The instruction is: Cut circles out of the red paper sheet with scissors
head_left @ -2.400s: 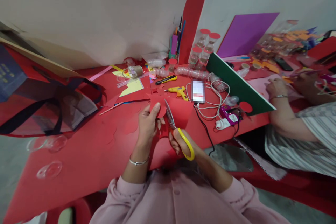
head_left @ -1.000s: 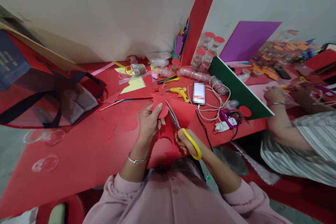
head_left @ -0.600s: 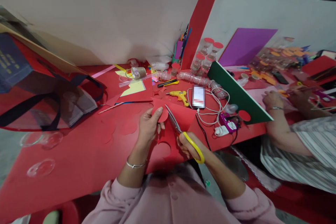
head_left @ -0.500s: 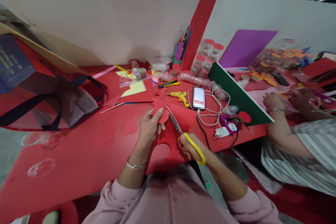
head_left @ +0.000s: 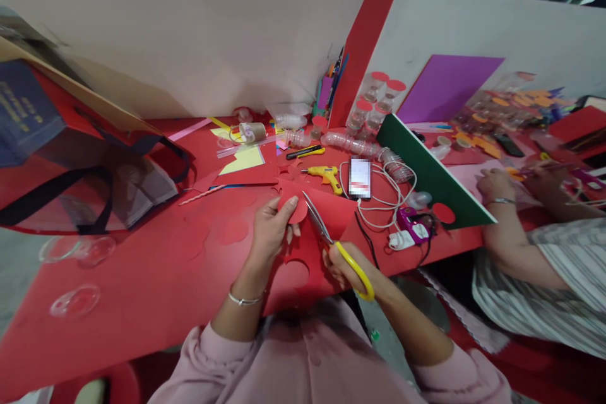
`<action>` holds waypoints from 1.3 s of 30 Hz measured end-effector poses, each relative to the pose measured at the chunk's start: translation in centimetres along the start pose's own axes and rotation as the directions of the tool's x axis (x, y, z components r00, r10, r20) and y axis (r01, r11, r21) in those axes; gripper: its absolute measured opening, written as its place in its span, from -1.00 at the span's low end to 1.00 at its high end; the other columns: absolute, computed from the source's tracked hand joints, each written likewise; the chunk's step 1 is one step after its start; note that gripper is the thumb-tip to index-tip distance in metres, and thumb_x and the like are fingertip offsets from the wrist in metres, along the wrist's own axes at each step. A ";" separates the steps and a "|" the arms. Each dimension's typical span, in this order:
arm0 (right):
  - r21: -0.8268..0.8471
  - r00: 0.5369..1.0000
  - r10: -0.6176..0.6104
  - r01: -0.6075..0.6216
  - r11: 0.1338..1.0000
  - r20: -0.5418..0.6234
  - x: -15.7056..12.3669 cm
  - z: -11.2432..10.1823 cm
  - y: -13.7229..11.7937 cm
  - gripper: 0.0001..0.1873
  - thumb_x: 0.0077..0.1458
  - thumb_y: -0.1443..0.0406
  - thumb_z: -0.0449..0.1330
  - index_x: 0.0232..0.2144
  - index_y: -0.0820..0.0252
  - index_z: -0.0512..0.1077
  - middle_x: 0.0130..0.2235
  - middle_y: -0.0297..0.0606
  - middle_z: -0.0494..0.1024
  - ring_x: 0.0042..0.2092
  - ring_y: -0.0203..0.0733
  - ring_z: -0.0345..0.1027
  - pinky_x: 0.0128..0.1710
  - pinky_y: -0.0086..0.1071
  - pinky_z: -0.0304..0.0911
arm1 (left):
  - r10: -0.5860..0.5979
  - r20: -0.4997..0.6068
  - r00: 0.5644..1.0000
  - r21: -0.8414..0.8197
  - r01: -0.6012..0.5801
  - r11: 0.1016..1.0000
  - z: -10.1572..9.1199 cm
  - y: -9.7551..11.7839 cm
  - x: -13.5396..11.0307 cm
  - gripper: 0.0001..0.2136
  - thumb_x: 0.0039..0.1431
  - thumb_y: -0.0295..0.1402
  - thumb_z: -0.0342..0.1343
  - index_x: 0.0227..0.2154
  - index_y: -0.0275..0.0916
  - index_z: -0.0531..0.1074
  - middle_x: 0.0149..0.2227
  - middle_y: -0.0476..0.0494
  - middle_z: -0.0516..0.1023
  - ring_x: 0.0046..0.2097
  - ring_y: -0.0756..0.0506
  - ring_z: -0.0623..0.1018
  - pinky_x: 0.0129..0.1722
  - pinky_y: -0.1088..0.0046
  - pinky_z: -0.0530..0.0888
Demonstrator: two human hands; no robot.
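My left hand (head_left: 275, 227) pinches a red paper circle (head_left: 299, 209) between thumb and fingers. My right hand (head_left: 348, 263) is closed round the yellow handle of a pair of scissors (head_left: 320, 221), whose blades point up and left beside the circle's right edge. Below and behind both hands lies a red paper sheet (head_left: 337, 209) with rounded cut-outs along it. Whether the blades touch the circle I cannot tell. Another red paper circle (head_left: 233, 231) rests on the red table to the left of my left hand.
Beyond my hands lie a yellow glue gun (head_left: 326, 175), a utility knife (head_left: 305, 151) and a phone (head_left: 360, 178) with a white cable. A green board (head_left: 426, 170) stands at the right, beside a co-worker's arm (head_left: 502, 208). A bag (head_left: 85, 145) stands at the left.
Very little differs. The whole view has shifted slightly, and both hands keep the same hold on the paper circle and the scissors.
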State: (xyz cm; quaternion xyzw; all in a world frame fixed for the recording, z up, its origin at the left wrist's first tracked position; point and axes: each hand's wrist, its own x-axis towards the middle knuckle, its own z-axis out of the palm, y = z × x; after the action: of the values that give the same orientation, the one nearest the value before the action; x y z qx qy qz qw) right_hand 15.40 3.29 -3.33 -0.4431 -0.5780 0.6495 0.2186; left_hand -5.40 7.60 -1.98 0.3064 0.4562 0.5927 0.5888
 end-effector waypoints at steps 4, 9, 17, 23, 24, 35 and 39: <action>-0.053 0.999 -0.039 0.039 0.998 0.012 0.3 0.0 0.6 -0.18 0.22 -0.43 -0.08 -0.46 0.18 0.33 -0.65 -0.45 0.20 -0.64 -0.35 0.11 -0.63 -0.45 0.06 | -0.004 0.015 1.000 0.026 0.003 1.000 0.0 0.0 0.0 -0.59 0.16 0.00 0.34 -0.51 -0.24 0.43 -0.74 0.01 0.44 -0.79 0.09 0.26 -0.78 0.63 0.09; -0.050 1.000 -0.028 0.028 0.998 -0.009 0.3 -0.1 0.6 -0.21 0.23 -0.41 -0.07 -0.45 0.16 0.32 -0.63 -0.47 0.19 -0.65 -0.35 0.11 -0.63 -0.44 0.09 | -0.015 0.039 0.999 0.044 0.013 0.999 0.1 0.0 -0.2 -0.58 0.14 0.03 0.34 -0.51 -0.23 0.43 -0.74 0.01 0.45 -0.79 0.09 0.26 -0.77 0.62 0.10; -0.141 0.999 -0.031 0.028 0.990 -0.020 0.0 -0.4 -0.5 -0.19 0.25 -0.40 -0.09 -0.53 0.17 0.27 -0.62 -0.41 0.21 -0.63 -0.37 0.11 -0.64 -0.47 0.05 | -0.019 0.050 0.999 0.047 0.017 0.999 0.2 0.4 -0.4 -0.58 0.15 0.02 0.33 -0.53 -0.23 0.44 -0.74 0.00 0.46 -0.79 0.09 0.26 -0.78 0.61 0.12; -0.153 1.000 -0.017 0.015 0.988 -0.012 -0.2 -0.3 -1.0 -0.19 0.24 -0.42 -0.09 -0.54 0.15 0.24 -0.63 -0.41 0.20 -0.63 -0.38 0.08 -0.64 -0.48 0.02 | -0.029 0.052 0.998 0.036 0.027 0.999 0.1 0.5 -0.5 -0.57 0.12 0.04 0.35 -0.52 -0.24 0.44 -0.74 0.00 0.46 -0.79 0.08 0.27 -0.78 0.61 0.12; -0.148 1.000 -0.012 0.010 0.989 -0.015 -0.2 -0.3 -1.1 -0.20 0.24 -0.41 -0.09 -0.54 0.15 0.24 -0.63 -0.42 0.19 -0.63 -0.38 0.07 -0.64 -0.48 0.02 | -0.029 0.054 0.998 0.036 0.028 0.999 0.1 0.5 -0.5 -0.58 0.12 0.03 0.35 -0.52 -0.24 0.45 -0.73 -0.01 0.46 -0.79 0.08 0.27 -0.78 0.61 0.12; -0.168 1.000 -0.006 0.003 0.986 -0.015 -0.5 -0.4 -2.3 -0.20 0.22 -0.42 -0.07 -0.57 0.12 0.19 -0.64 -0.43 0.16 -0.62 -0.38 0.04 -0.64 -0.47 -0.05 | -0.044 0.064 0.997 0.042 0.041 0.998 -0.1 0.5 -0.4 -0.57 0.10 0.04 0.36 -0.52 -0.24 0.45 -0.74 -0.02 0.45 -0.79 0.08 0.28 -0.78 0.60 0.12; -0.165 1.000 0.012 -0.014 0.986 -0.012 -0.6 -0.6 -2.6 -0.20 0.20 -0.44 -0.08 -0.56 0.11 0.18 -0.64 -0.45 0.14 -0.63 -0.40 -0.01 -0.65 -0.46 -0.06 | -0.040 0.063 0.997 0.042 0.038 0.998 -0.1 0.6 -0.4 -0.57 0.10 0.04 0.36 -0.53 -0.24 0.45 -0.74 -0.01 0.45 -0.79 0.08 0.27 -0.78 0.61 0.12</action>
State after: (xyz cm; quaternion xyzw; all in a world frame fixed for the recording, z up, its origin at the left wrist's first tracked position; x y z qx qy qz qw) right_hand 15.58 3.76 -0.68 -0.4671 -0.6256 0.5984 0.1800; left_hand -5.67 7.31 -1.42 0.3280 0.4552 0.5617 0.6081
